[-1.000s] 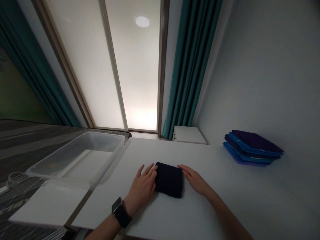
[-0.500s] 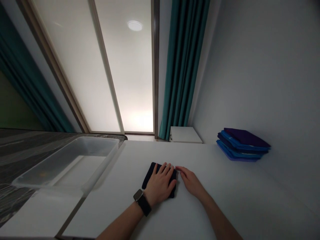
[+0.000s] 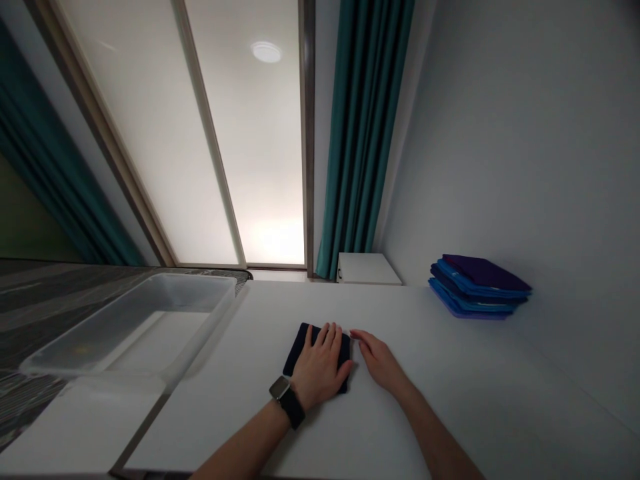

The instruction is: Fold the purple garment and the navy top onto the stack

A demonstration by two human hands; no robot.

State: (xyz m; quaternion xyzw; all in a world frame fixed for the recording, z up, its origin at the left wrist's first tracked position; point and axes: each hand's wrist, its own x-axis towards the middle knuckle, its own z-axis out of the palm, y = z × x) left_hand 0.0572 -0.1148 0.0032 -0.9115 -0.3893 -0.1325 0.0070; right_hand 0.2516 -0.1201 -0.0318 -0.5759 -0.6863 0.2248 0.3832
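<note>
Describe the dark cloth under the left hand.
The dark cloth looks like navy or black fabric, apparently folded into a roughly four-sided pad. It lies flat on the table. The left hand is spread over it, hiding its middle; the right hand has fingertips at its far right corner, contact unclear.

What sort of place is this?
Probably an indoor room, home or office unclear: teal curtains beside tall framed panels, and a white table with a neat blue-and-purple stack near the wall.

The left hand lies palm down, fingers fanned toward the far side, while the right hand points far left beside it.
</note>
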